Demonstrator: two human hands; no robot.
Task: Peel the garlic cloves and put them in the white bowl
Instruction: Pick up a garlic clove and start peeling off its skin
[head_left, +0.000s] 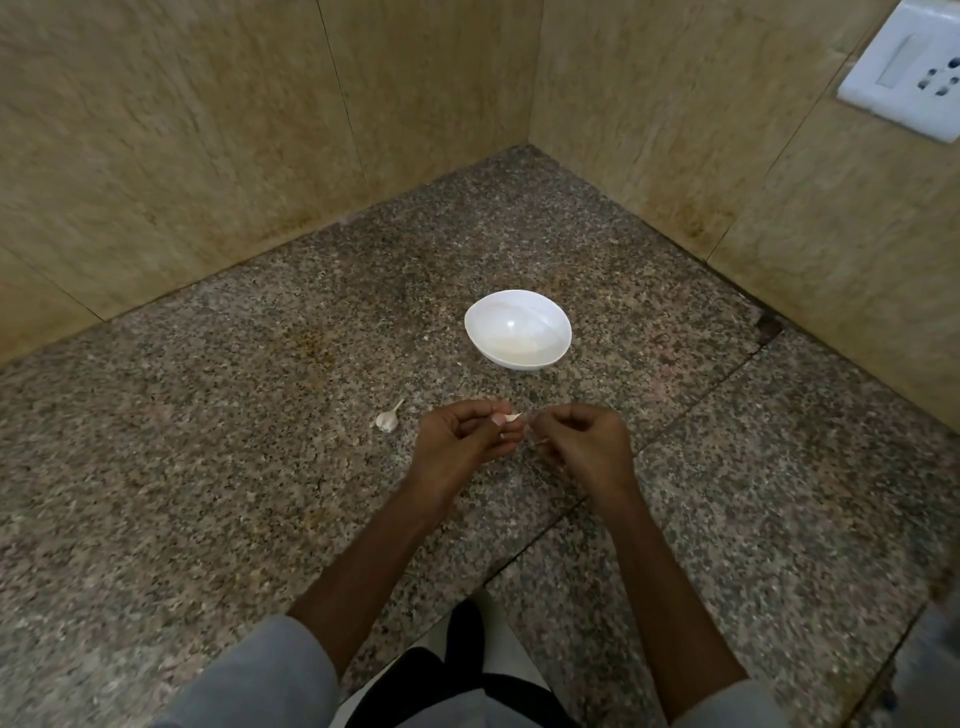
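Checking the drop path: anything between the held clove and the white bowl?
Head view: only bare speckled granite countertop between the small pale garlic clove and round white bowl.

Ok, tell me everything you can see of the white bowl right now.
The white bowl is round and glossy, ceramic or plastic by its look. It stands upright on the speckled granite counter near the wall corner, beyond the left hand and right hand, touched by neither. A light glint shows inside. A faint creamy patch shows at its bottom; what it is cannot be told.
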